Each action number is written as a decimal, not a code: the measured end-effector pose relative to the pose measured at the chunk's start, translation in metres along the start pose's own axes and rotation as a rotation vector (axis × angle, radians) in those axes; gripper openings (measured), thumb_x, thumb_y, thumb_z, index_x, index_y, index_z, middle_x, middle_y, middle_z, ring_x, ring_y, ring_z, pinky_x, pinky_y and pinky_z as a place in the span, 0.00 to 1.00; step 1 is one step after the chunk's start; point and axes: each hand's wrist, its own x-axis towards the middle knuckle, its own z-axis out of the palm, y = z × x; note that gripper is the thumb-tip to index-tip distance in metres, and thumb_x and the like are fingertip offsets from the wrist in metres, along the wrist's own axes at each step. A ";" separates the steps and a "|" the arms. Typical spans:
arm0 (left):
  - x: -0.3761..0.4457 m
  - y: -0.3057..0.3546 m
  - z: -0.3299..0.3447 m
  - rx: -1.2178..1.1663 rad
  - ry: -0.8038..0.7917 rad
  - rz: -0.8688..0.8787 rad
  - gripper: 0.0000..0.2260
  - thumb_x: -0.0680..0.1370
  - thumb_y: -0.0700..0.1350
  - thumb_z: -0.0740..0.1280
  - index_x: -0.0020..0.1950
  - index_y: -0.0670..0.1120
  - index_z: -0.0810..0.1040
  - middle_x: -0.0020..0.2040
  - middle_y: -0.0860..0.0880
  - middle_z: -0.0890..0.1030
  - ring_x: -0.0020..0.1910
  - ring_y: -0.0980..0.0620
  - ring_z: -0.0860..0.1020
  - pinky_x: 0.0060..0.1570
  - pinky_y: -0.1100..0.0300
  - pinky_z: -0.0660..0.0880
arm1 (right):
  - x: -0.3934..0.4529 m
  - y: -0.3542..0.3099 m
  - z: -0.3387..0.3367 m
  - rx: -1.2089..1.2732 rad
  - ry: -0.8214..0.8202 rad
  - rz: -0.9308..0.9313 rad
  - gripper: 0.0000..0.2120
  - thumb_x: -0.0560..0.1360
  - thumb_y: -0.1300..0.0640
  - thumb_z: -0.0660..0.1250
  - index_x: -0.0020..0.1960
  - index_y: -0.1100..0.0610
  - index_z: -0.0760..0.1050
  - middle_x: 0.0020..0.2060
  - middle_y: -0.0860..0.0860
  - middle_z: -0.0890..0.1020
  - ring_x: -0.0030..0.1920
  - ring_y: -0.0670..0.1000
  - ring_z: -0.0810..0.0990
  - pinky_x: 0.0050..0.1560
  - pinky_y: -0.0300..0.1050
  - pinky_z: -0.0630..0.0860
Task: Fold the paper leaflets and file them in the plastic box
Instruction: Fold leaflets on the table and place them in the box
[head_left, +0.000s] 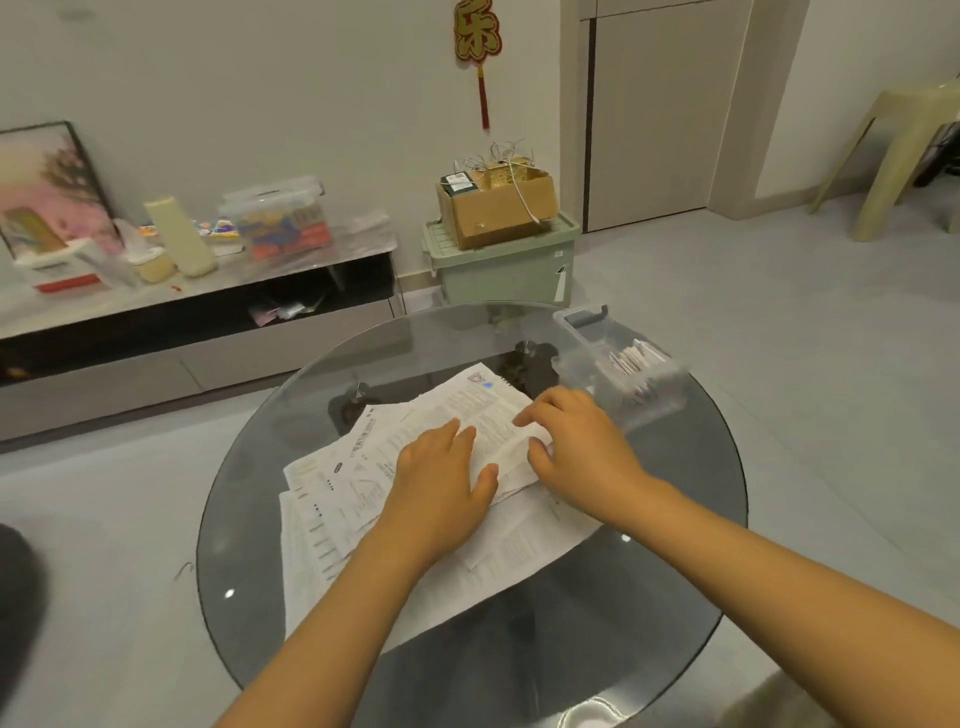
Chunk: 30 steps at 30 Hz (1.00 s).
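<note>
Cardboard box (496, 208) (wires inside) atop green bin (506, 270).

Two bare forearms come up from the bottom edge, both uncovered along all that shows (no sleeve edge or cuff comes into view). The left hand (441, 480) and the right hand (576, 447) are bare too: no glove, ring, watch, bracelet or strap on either wrist. The fingers (465, 434) are slim, with short, plain nails where they can be made out, on the left thumb for one. The right forearm looks broader, lying nearer the lens at the lower right corner
</note>
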 end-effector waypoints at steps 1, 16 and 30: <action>-0.001 -0.004 0.003 0.010 -0.028 -0.044 0.28 0.80 0.58 0.54 0.77 0.49 0.52 0.78 0.49 0.51 0.76 0.48 0.51 0.74 0.50 0.48 | -0.001 -0.001 0.002 -0.006 -0.032 -0.013 0.15 0.77 0.57 0.60 0.64 0.51 0.72 0.61 0.47 0.72 0.63 0.49 0.67 0.62 0.40 0.63; -0.025 -0.029 0.003 0.129 0.028 0.072 0.17 0.79 0.57 0.58 0.61 0.51 0.77 0.58 0.52 0.79 0.55 0.53 0.76 0.54 0.60 0.69 | -0.007 -0.003 0.033 -0.042 -0.343 -0.190 0.23 0.73 0.41 0.66 0.66 0.44 0.71 0.60 0.46 0.76 0.63 0.49 0.70 0.65 0.45 0.64; -0.066 -0.048 -0.007 -0.210 -0.085 0.120 0.15 0.74 0.51 0.68 0.60 0.54 0.77 0.59 0.59 0.77 0.60 0.58 0.72 0.65 0.57 0.66 | -0.037 -0.003 0.021 0.255 -0.249 0.001 0.04 0.78 0.55 0.62 0.44 0.49 0.72 0.41 0.45 0.79 0.40 0.41 0.75 0.38 0.30 0.68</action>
